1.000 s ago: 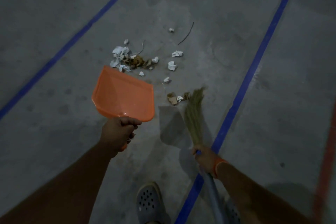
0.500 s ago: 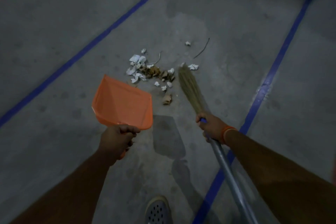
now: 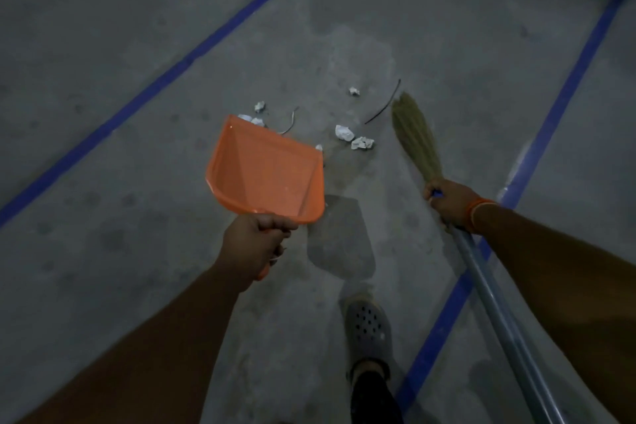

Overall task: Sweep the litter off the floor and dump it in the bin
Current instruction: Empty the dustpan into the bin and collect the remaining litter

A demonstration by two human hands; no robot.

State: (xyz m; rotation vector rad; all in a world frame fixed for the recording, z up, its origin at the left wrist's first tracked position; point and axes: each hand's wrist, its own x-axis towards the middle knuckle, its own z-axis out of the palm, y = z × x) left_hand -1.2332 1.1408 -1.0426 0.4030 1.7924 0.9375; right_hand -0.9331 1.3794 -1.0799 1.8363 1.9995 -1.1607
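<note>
Left hand (image 3: pixel 253 244) is gripping the dustpan (image 3: pixel 266 170) by its handle; right hand (image 3: pixel 449 205) is clenching the broom (image 3: pixel 414 134). Litter (image 3: pixel 354 138) is lying between them, just left of the bristles, so sweeping leftward looks likely.

Dustpan (image 3: pixel 266 170), held above the floor (image 3: pixel 137 251) by the left hand (image 3: pixel 253 246), covers part of the litter; scraps show just past its far rim. Between dustpan and broom head (image 3: pixel 414 134): an open strip of floor holding only two paper wads (image 3: pixel 354 138) and a thin twig (image 3: pixel 383 103). One small wad (image 3: pixel 353 91) lies farther out, apart. Near side: a shoe (image 3: pixel 368 327) stands between the arms.
</note>
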